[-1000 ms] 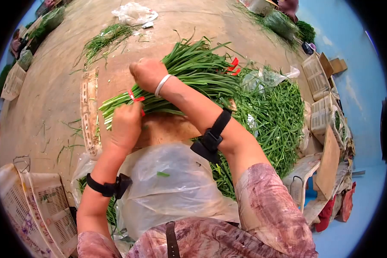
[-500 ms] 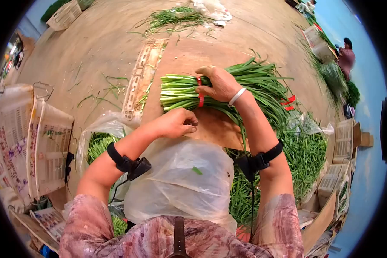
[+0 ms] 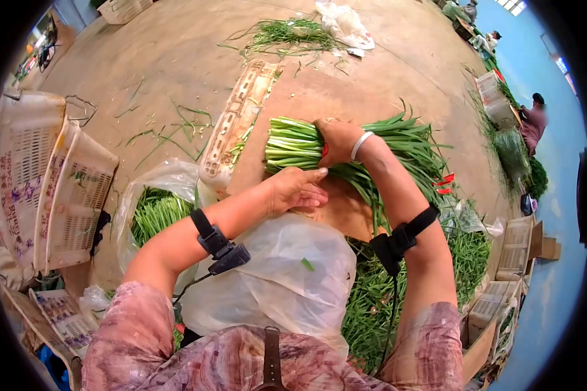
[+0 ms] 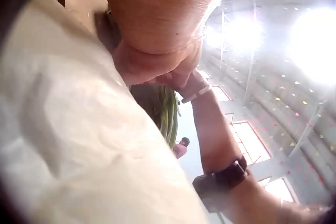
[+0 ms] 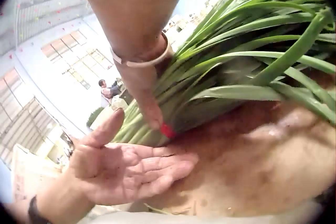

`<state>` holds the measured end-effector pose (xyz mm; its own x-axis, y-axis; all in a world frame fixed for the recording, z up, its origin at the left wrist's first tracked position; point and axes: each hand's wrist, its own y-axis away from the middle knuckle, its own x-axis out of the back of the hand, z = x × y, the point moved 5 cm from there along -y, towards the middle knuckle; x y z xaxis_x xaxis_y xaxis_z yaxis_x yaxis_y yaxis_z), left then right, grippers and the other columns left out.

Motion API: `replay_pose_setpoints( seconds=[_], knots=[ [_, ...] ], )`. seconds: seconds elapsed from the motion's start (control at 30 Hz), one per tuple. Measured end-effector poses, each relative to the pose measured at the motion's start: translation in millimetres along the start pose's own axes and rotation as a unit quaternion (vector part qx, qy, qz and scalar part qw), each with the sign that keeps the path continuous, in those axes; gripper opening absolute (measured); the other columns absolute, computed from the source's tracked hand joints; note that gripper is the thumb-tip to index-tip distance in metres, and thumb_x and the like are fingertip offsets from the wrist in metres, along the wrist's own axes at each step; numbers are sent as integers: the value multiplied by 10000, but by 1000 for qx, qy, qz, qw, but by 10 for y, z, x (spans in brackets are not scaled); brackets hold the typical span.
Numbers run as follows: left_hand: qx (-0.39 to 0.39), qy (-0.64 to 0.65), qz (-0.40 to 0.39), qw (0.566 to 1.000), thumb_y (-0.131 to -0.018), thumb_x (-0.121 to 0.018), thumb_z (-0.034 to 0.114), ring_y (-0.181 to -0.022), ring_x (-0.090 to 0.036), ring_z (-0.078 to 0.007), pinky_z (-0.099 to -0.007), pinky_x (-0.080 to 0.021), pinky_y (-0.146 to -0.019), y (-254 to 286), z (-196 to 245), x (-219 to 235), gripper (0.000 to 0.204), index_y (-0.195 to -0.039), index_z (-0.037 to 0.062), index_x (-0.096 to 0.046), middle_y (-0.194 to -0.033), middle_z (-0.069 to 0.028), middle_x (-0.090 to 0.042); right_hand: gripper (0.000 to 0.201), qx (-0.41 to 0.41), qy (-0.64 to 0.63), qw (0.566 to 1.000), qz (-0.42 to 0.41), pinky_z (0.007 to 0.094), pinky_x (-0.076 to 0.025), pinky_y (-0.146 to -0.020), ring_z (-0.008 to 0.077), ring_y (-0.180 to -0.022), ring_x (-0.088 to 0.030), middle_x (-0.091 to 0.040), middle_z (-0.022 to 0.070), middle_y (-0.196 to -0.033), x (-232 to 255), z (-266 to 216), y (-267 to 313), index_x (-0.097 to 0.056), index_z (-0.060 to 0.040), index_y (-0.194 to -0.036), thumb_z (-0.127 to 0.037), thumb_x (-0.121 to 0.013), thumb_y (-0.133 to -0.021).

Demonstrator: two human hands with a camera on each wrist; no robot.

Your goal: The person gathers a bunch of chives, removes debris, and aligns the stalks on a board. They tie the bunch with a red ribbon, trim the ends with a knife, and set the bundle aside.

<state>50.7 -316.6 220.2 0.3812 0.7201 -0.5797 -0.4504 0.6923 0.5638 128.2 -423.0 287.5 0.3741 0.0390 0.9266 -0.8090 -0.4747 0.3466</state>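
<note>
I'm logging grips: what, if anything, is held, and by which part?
Right hand grips the green bundle at its red tie, near the pale ends; left hand holds nothing.

In your head view, two big white crates (image 3: 81,195) full of little holes stand together at the left. You can see a smaller white crate (image 3: 124,10) at the upper left. Near the top middle, a crumpled plastic bag (image 3: 346,25) lies on the brown floor (image 3: 166,62). A blue wall (image 3: 561,202) fills the right side. By it, at the upper right, you see a person (image 3: 533,127) in a black cap (image 3: 538,98). Brown cardboard (image 3: 548,247) sits lower down.
</note>
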Motion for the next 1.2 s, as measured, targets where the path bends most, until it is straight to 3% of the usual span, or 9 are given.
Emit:
replay_pose_setpoints(
  seconds=[0.37,0.53,0.63,0.7,0.73,0.8,0.87,1.0,1.2],
  knots=[
    [-514,-133,107,840,-712,-755,253,-815,-572,-148,-271,-480,-697,893,1409,-326,538,-1123,7,-510,-1001,-37,-595,921,-24,-12,820,571,487,-301,-952,352,-1056,-481,-503,202,-1136,1052,-905,889,-256,79,-1312,-267,-741,-610],
    [-595,-567,80,564,-689,-734,266,-829,-595,-127,-266,-477,-734,1702,2447,-851,356,-934,24,-644,-940,-39,-644,828,82,-111,667,732,506,-219,-1047,513,-1196,-295,-210,346,-1362,1283,-1284,1368,-378,124,-1230,-285,-717,-594],
    [-471,-571,41,671,-697,-717,230,-897,-591,-143,-280,-458,-814,1471,2742,-829,383,-997,12,-623,-1007,-58,-630,789,127,-297,733,599,370,-360,-978,372,-1178,-418,-440,292,-1237,1021,-979,1938,-392,109,-1235,-317,-710,-652],
    [-391,-660,58,640,-672,-724,177,-990,-565,-164,-293,-421,-895,1438,2415,-1094,540,-1147,-6,-542,-1050,-98,-611,486,28,-348,732,585,357,-480,-818,289,-919,-615,-618,177,-1025,407,-612,2434,-552,0,-1125,-269,-673,-738],
    [-424,-782,120,441,-597,-759,118,-1040,-540,-192,-309,-400,-928,1509,2053,-1461,769,-1273,-7,-414,-1088,-130,-585,402,-66,-354,762,539,283,-516,-739,183,-884,-628,-626,157,-1017,-25,-329,2687,-557,0,-1137,-166,-648,-782],
    [-470,-758,-6,453,-530,-782,80,-1074,-516,-215,-317,-400,-930,1119,1739,-1380,918,-1323,-12,-327,-1128,-146,-558,325,-291,-461,719,431,221,-506,-592,123,-714,-638,-651,101,-857,-1003,65,3294,-581,40,-1079,-172,-602,-833],
    [-331,-730,-49,596,-496,-779,77,-1088,-509,-244,-319,-382,-960,599,1330,-1193,986,-1340,-20,-279,-1147,-157,-544,229,-449,-517,602,409,226,-465,-461,114,-519,-584,-624,80,-671,-2109,174,3902,-627,52,-896,-167,-573,-858],
    [-326,-803,-103,488,-465,-796,136,-1069,-524,-337,-374,-423,-907,-9,671,-1258,981,-1307,-16,-316,-1122,-225,-537,130,-597,-569,428,369,311,-504,-537,178,-540,-611,-644,128,-702,-3688,-93,4339,-643,44,-855,-49,-564,-811],
    [-155,-903,-49,398,-426,-823,240,-1119,-475,-372,-369,-399,-940,-305,575,-1340,1088,-1325,-29,-273,-1211,-251,-480,286,-746,-319,564,154,435,-479,-730,377,-814,-605,-630,206,-880,-3611,0,4105,-664,-60,-869,-322,-585,-787]
  ],
)
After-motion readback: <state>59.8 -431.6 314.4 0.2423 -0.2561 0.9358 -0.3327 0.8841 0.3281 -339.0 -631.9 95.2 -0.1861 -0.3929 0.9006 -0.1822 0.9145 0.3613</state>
